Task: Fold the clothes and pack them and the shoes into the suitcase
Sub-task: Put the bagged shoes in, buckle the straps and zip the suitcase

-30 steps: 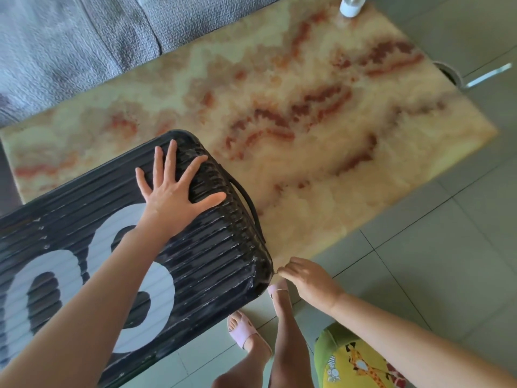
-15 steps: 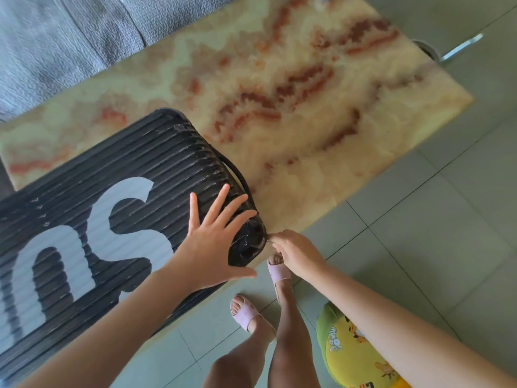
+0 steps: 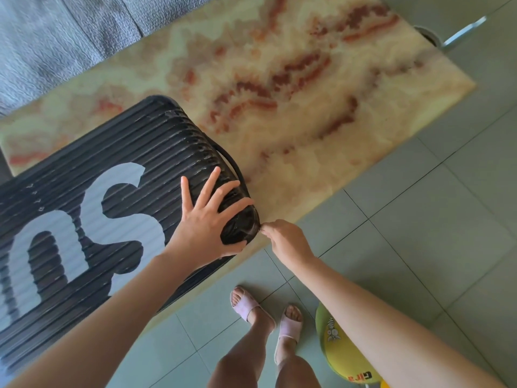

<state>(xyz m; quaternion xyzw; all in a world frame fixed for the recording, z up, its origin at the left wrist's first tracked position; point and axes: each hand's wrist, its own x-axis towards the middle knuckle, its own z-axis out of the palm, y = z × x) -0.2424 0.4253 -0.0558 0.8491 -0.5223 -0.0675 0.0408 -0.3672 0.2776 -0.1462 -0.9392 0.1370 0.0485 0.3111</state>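
Observation:
A black ribbed suitcase (image 3: 92, 219) with large white letters lies closed and flat on the marble table (image 3: 321, 113). My left hand (image 3: 208, 219) presses flat on its lid near the front right corner, fingers spread. My right hand (image 3: 285, 239) pinches something small at that corner's edge, apparently the zipper pull, though the pull itself is hidden by my fingers. No clothes or shoes for packing are in view.
A grey sofa (image 3: 56, 32) runs behind the table. A yellow-green stool (image 3: 341, 351) with a cartoon print stands by my right leg on the tiled floor (image 3: 433, 247). My feet wear pink slippers (image 3: 246, 305). A carry handle (image 3: 232, 161) arches along the suitcase's right side.
My left hand slid from the middle of the lid to its front right corner. My right hand came up along the edge to that corner, fingers pinched.

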